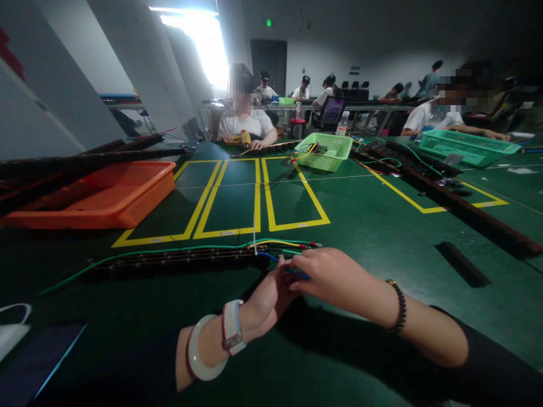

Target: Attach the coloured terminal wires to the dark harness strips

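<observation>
A long dark strip (169, 263) with metal contacts lies across the green table in front of me. Along its top runs a green wire (161, 249), beside a shorter yellow wire (275, 243); red-sleeved ring terminals show at the right end. A white cable tie (255, 240) stands upright there. At that end my left hand (269, 299) and my right hand (326, 280) meet, fingers closed round a blue wire (268, 256). The fingertips partly hide the wire between them.
An orange basket (148, 195) stands at the left, a light green basket (328, 154) and a teal basket (466, 148) farther back. Dark strips (466, 206) lie at the right, a phone (51, 356) at the lower left. People sit across the table.
</observation>
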